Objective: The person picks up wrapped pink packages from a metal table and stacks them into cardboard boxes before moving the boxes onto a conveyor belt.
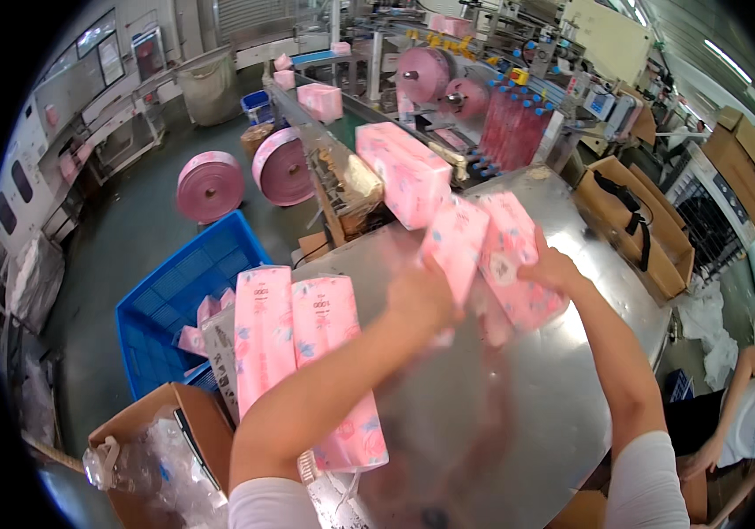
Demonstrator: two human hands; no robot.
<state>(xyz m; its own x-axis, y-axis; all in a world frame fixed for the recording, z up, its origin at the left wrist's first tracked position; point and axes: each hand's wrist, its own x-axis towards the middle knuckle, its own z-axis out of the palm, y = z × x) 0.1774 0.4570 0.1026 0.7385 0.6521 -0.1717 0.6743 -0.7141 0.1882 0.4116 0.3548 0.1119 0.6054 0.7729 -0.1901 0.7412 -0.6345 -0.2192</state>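
Observation:
My left hand (422,295), somewhat blurred, grips the near end of a pink floral tissue pack (457,242) above the metal table. Beside it, my right hand (556,268) is closed on the right side of another pink tissue pack (516,291), which is tilted. Just beyond them a third, larger-looking pink pack (402,172) sits at the end of the conveyor. Two long pink packs (263,331) lie side by side at the table's left, partly covered by my left forearm.
A blue crate (153,304) with some pink packs stands left of the table, above a cardboard box (144,414) of clear plastic. Pink film rolls (210,187) stand on the floor. An open carton (638,216) is at the right. A co-worker's arm (735,410) shows at lower right.

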